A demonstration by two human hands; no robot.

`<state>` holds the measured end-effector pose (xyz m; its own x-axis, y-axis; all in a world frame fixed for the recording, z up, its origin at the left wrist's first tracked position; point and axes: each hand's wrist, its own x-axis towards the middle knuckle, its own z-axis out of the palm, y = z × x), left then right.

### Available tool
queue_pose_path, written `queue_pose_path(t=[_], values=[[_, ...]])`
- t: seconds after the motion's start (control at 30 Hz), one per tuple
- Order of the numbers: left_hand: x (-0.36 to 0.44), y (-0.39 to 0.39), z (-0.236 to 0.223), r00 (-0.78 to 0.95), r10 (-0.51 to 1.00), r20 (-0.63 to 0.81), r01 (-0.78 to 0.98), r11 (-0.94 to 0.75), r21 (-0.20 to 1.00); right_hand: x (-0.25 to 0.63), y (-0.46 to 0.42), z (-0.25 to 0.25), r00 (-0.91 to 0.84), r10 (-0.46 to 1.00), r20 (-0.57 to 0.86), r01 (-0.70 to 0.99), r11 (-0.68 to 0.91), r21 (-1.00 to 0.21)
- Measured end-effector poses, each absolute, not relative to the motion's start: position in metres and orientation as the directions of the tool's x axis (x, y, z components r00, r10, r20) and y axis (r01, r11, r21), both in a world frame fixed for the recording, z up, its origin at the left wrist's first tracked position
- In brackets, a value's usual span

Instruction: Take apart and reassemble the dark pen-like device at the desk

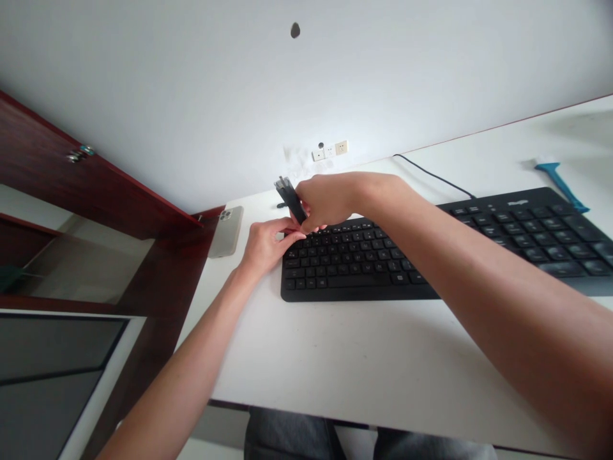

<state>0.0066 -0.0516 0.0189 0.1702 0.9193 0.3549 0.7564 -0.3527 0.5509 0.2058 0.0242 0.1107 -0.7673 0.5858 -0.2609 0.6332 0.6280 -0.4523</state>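
Observation:
My right hand [325, 202] is shut around a flat black plastic object [289, 198], whose upper end sticks out to the left of the fingers. The object's exact kind is unclear. My left hand [267, 246] lies just below it, its fingers stretched toward the object's lower end and my right hand. Whether those fingers grip the object is hidden. Both hands hover over the left end of a black computer keyboard [357, 268], covering its top left corner.
A smartphone in a beige case [225, 231] lies on the white desk [335, 348] left of the keyboard. A black cable [433, 174] runs along the back, and a blue brush-like tool [560, 185] lies far right. Wall sockets [329, 152] sit above. A dark red wooden cabinet [96, 191] stands left.

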Motion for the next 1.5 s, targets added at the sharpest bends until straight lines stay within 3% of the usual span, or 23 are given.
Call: queue_pose_path(t=[0.3, 0.4, 0.5, 0.77, 1.5], values=[[0.011, -0.057, 0.016, 0.16, 0.921, 0.355, 0.707, -0.357, 0.61, 0.211, 0.037, 0.098, -0.765, 0.602, -0.23, 0.629, 0.622, -0.466], [0.011, -0.057, 0.015, 0.161, 0.916, 0.367, 0.696, -0.369, 0.615, 0.213, 0.038, 0.097, -0.77, 0.571, -0.284, 0.633, 0.624, -0.459], [0.011, -0.058, 0.015, 0.172, 0.903, 0.394, 0.708, -0.391, 0.588, 0.213, 0.037, 0.1, -0.788, 0.528, -0.317, 0.612, 0.617, -0.494], [0.01, -0.057, 0.009, 0.183, 0.86, 0.477, 0.76, -0.432, 0.486, 0.213, 0.036, 0.105, -0.771, 0.593, -0.231, 0.597, 0.549, -0.585], [0.013, -0.056, 0.008, 0.168, 0.872, 0.46, 0.699, -0.435, 0.568, 0.21, 0.033, 0.102, -0.742, 0.617, -0.263, 0.622, 0.487, -0.613]])
